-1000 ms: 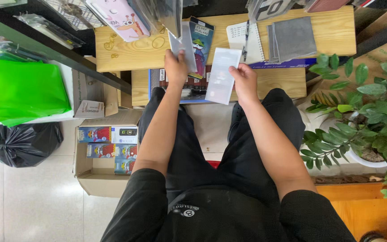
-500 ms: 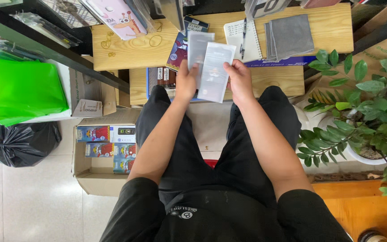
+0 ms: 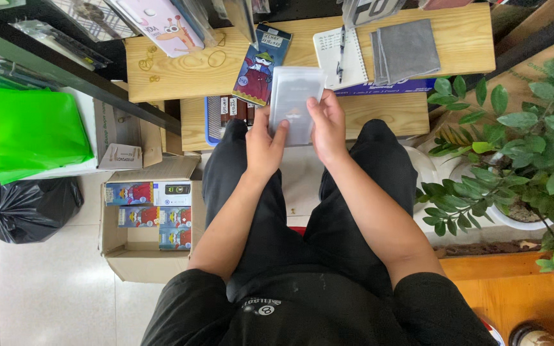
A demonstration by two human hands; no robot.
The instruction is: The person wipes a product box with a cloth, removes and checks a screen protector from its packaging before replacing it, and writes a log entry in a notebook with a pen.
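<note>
**Head view: sleeve held at the table edge**

A translucent plastic sleeve (image 3: 295,102) is gripped over the wooden table's (image 3: 181,77) near edge, above the knees. Left hand (image 3: 263,146) and right hand (image 3: 328,128) are closed on its sides. A cardboard box (image 3: 123,256) and potted plant (image 3: 520,160) flank the legs.

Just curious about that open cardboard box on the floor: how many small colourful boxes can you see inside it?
5 in the cardboard box: two in the top row, two in the middle, one below. More may be hidden underneath.
</note>
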